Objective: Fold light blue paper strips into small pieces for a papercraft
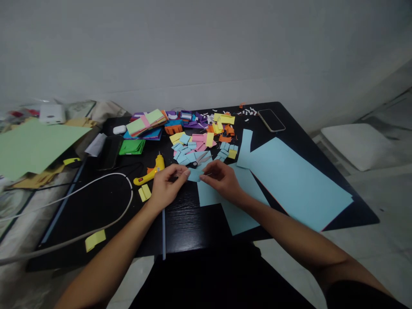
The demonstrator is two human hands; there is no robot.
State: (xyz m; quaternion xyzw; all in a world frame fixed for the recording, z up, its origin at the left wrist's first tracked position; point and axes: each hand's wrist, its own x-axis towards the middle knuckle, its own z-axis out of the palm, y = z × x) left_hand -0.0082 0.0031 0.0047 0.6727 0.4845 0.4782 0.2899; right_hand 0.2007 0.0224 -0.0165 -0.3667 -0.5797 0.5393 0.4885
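Between my two hands is a small piece of light blue paper [194,175]. My left hand [168,184] pinches its left edge between thumb and finger. At its right edge, the fingertips of my right hand [223,179] are closed on the same piece. Just beyond my fingers lie scissors [202,159], partly over a pile of small blue paper pieces [183,151]. Larger light blue sheets [210,193] lie beneath and beside my right hand. A yellow hot glue gun [151,171] rests to the left of my left hand.
Yellow, pink and orange paper pieces [202,139] cover the table's back middle. A phone [271,120] lies at the back right, near a stack of blue sheets [299,180]. A white cable [130,189] loops across the left side. A white stool [355,143] stands right of the table.
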